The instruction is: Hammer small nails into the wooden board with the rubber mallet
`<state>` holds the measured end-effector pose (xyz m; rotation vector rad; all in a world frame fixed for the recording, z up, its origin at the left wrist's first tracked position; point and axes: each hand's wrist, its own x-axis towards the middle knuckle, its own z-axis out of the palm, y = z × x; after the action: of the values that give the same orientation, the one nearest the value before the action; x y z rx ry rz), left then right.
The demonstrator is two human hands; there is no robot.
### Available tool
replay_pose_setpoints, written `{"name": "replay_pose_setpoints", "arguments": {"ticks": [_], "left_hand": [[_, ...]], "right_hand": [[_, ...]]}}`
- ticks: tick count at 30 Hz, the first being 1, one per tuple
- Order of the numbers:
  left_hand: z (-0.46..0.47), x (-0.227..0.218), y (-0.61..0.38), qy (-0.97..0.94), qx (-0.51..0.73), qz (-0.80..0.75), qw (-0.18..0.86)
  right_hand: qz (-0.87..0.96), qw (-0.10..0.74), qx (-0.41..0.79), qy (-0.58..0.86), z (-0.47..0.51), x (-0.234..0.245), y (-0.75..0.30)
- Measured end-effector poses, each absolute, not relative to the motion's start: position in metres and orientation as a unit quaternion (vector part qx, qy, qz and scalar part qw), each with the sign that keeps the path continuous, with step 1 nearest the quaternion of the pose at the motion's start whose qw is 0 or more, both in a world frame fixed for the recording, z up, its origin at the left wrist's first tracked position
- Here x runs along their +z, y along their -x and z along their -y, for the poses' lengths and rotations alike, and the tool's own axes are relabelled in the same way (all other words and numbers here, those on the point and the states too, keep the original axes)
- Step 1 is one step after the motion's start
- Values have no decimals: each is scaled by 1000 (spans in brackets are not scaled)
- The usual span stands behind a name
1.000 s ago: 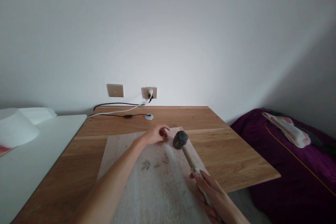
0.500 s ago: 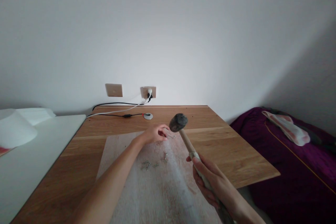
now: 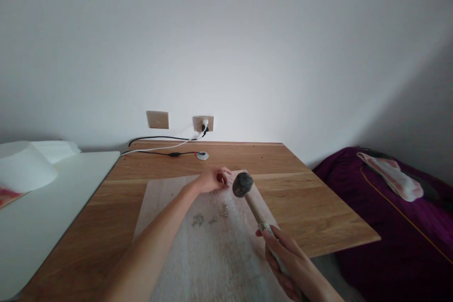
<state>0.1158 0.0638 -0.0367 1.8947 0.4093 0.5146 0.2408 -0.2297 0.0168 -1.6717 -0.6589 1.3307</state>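
My right hand [image 3: 285,257] is wrapped round the wooden handle of a mallet [image 3: 242,184] with a dark, worn head. The mallet head hangs over the far right part of a pale board [image 3: 198,264], just right of my left hand. Near the board's far edge, my left hand [image 3: 214,180] has its thumb and fingers pinched together; whatever is between the fingertips is too small to make out. Several small metal nails [image 3: 198,220] lie in a loose group on the board, with more nails [image 3: 224,211] a little to their right.
The board lies on a wooden table [image 3: 304,207]. Cables [image 3: 173,154] run along its back edge to a wall socket [image 3: 203,123]. On the left, a white surface [image 3: 63,203] carries a white curved object [image 3: 24,167]. Purple fabric [image 3: 357,217] with a cloth [image 3: 392,177] lies at right.
The mallet head has come down and nearer to me, as has my right hand. My left hand stays pinched at the same part of the board. The view has shifted slightly.
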Motion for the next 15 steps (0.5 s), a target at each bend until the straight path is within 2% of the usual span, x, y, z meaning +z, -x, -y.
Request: {"name": "replay_pose_setpoints", "arguments": {"ticks": [4,11,15], "left_hand": [[-63,-36,-116,-805,213,-187,521],[-64,-36,-115,-818,217,-195,495],[-64,-37,-118,-809,227,-201,503]], "right_hand": [[280,415,519,693,227,19,-237],[302,488,491,656,218,62,-239],[309,482,507,645,207,46,-232]]}}
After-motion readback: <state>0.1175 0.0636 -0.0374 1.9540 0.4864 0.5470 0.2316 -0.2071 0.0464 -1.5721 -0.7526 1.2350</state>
